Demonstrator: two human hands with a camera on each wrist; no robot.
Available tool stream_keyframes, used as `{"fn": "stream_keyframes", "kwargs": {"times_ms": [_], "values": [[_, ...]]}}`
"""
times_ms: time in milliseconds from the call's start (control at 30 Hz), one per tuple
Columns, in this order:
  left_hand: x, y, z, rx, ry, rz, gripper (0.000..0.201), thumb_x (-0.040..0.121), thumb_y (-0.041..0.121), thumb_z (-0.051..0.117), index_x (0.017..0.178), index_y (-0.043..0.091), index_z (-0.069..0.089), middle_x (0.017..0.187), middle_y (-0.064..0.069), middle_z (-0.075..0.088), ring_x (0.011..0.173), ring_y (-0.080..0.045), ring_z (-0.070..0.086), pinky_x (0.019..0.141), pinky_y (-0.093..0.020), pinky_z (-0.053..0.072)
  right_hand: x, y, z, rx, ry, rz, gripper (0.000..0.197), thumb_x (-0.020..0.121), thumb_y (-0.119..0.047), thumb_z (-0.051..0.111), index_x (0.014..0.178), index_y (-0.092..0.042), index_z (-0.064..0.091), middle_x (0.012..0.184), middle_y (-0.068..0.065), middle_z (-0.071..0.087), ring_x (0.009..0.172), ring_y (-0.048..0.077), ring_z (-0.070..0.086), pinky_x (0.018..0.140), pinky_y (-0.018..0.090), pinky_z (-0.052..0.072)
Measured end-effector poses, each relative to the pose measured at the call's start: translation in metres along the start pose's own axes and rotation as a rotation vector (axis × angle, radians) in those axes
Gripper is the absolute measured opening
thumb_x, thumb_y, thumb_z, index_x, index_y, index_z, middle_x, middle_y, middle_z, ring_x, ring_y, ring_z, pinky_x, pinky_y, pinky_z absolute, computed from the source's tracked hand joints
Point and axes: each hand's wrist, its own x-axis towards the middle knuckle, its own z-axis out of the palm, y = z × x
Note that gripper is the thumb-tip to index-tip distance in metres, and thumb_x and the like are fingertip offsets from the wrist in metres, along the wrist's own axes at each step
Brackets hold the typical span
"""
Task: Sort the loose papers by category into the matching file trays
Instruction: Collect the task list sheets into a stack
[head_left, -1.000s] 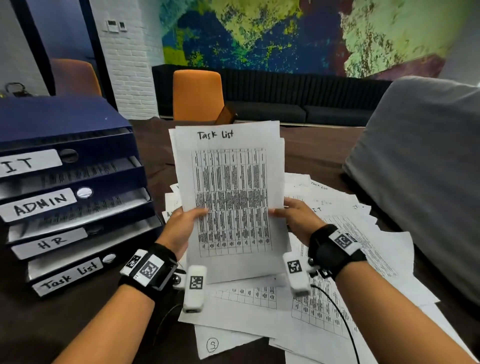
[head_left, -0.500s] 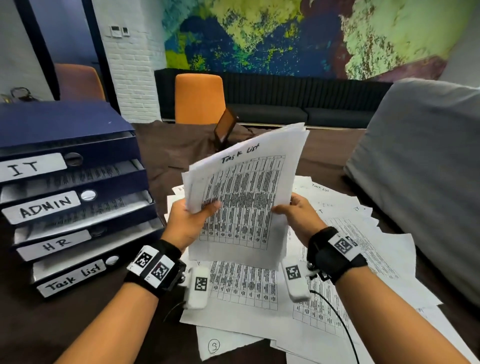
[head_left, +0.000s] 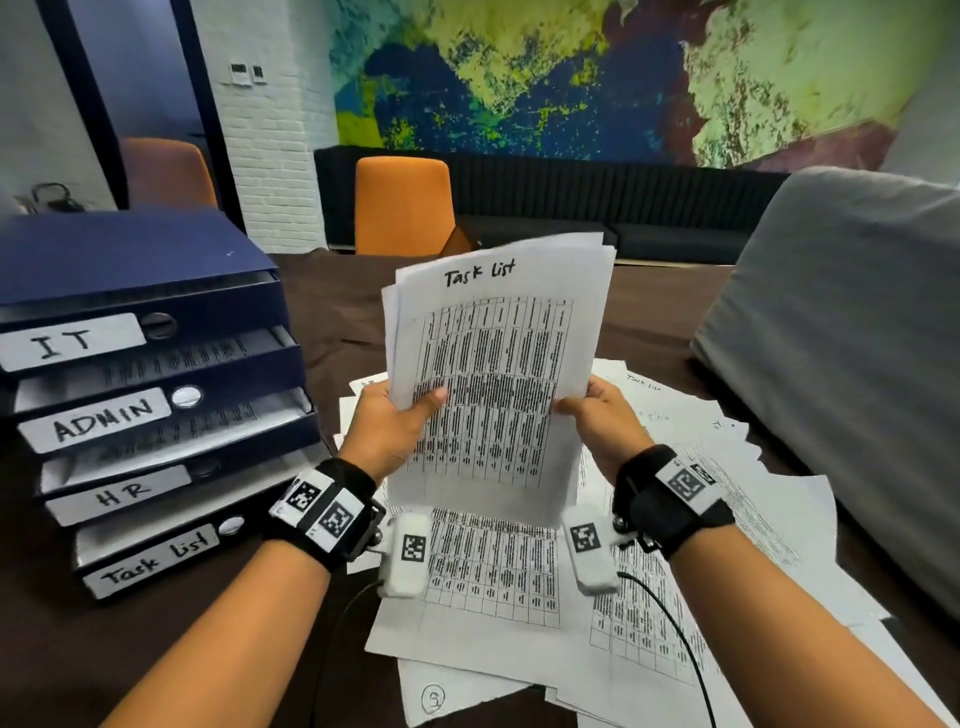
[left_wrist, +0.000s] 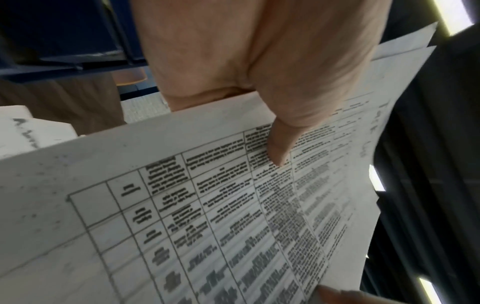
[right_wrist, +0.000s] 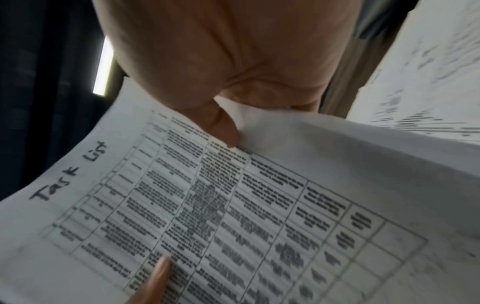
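Bare forearms, no sleeves. Broad black fabric wrist straps, each topped with white rectangular plates printed with black square codes. Small white rounded plastic camera modules under the wrists, each coded likewise. Thin black cables trailing back.

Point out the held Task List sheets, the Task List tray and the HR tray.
Task List sheets (head_left: 498, 364), head view: the printed table.
Task List tray (head_left: 156, 558), head view: its handwritten label.
HR tray (head_left: 122, 496), head view: its handwritten label.
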Motion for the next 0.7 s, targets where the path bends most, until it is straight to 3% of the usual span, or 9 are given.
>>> {"fn": "stream_keyframes", "kwargs": {"times_ms": [67,167,233,300,333,400,500,633,700], "values": [[0.006,0.008,0.003,-0.015,0.027,0.037,0.016,0.089,0.013,0.072,0.09,0.028,0.066,0.087,0.013,0.07,0.073,0.012,0.065,0.066,-0.006,0.048,0.001,-0.009,0.0,0.054,0.034,-0.044,0.033,0.093,0.007,0.047,0.112,-0.013,0.065,0.113,0.007,0.071,0.107,0.028,0.066,0.096,0.046,0.052],[0.007,0.011,0.007,-0.07,0.038,0.051,0.02,0.087,0.008,0.074,0.099,0.021,0.066,0.087,0.02,0.069,0.076,0.017,0.064,0.065,-0.001,0.047,0.001,-0.008,-0.003,0.099,0.064,-0.054,0.033,0.093,0.006,0.047,0.117,-0.01,0.063,0.114,0.007,0.071,0.106,0.026,0.067,0.092,0.043,0.054],[0.005,-0.002,0.006,-0.033,-0.005,0.008,0.024,0.084,0.011,0.076,0.103,0.021,0.065,0.093,0.016,0.069,0.078,0.013,0.066,0.07,-0.006,0.05,-0.002,0.007,-0.002,0.014,0.026,0.011,0.031,0.093,0.005,0.049,0.114,-0.013,0.065,0.115,0.006,0.071,0.108,0.026,0.066,0.098,0.047,0.051],[0.002,-0.017,0.005,0.019,-0.041,-0.071,0.023,0.083,0.018,0.078,0.1,0.018,0.063,0.094,0.004,0.068,0.077,-0.003,0.067,0.07,-0.014,0.05,-0.005,0.026,-0.002,-0.112,-0.046,0.1,0.027,0.092,0.003,0.053,0.109,-0.013,0.067,0.115,0.006,0.071,0.11,0.026,0.065,0.104,0.051,0.047],[0.001,-0.024,0.005,0.038,-0.046,-0.101,0.025,0.082,0.022,0.078,0.099,0.017,0.061,0.094,-0.002,0.064,0.079,-0.012,0.062,0.068,-0.018,0.048,-0.006,0.032,-0.002,-0.153,-0.07,0.128,0.025,0.092,0.003,0.054,0.104,-0.014,0.068,0.115,0.007,0.07,0.111,0.027,0.064,0.105,0.052,0.045],[0.001,-0.031,0.004,0.042,-0.046,-0.154,0.029,0.08,0.029,0.079,0.096,0.017,0.057,0.092,-0.009,0.059,0.085,-0.017,0.053,0.066,-0.023,0.044,-0.004,0.038,-0.003,-0.184,-0.073,0.15,0.024,0.092,0.004,0.053,0.099,-0.014,0.068,0.116,0.008,0.069,0.113,0.029,0.062,0.106,0.05,0.045],[0.003,-0.025,0.003,0.04,-0.024,-0.162,0.026,0.078,0.025,0.081,0.095,0.015,0.063,0.093,-0.003,0.067,0.082,-0.019,0.061,0.067,-0.022,0.048,0.001,0.037,-0.003,-0.186,-0.06,0.147,0.024,0.094,0.003,0.051,0.096,-0.015,0.067,0.114,0.007,0.069,0.113,0.029,0.061,0.104,0.048,0.045],[0.016,0.006,0.001,0.018,0.023,-0.051,0.054,0.075,0.024,0.084,0.114,-0.005,0.06,0.098,-0.008,0.066,0.087,-0.017,0.061,0.07,-0.018,0.053,0.003,0.035,-0.002,-0.195,-0.053,0.14,0.027,0.094,0.004,0.052,0.095,-0.018,0.067,0.11,0.006,0.07,0.111,0.028,0.063,0.104,0.048,0.046],[0.023,0.025,0.001,-0.029,0.052,0.001,0.053,0.073,0.025,0.085,0.113,0.0,0.062,0.103,-0.005,0.07,0.09,-0.013,0.065,0.077,-0.021,0.053,0.005,0.037,-0.003,-0.184,-0.055,0.143,0.027,0.093,0.004,0.054,0.098,-0.018,0.068,0.11,0.004,0.071,0.11,0.027,0.064,0.106,0.05,0.045]]}}
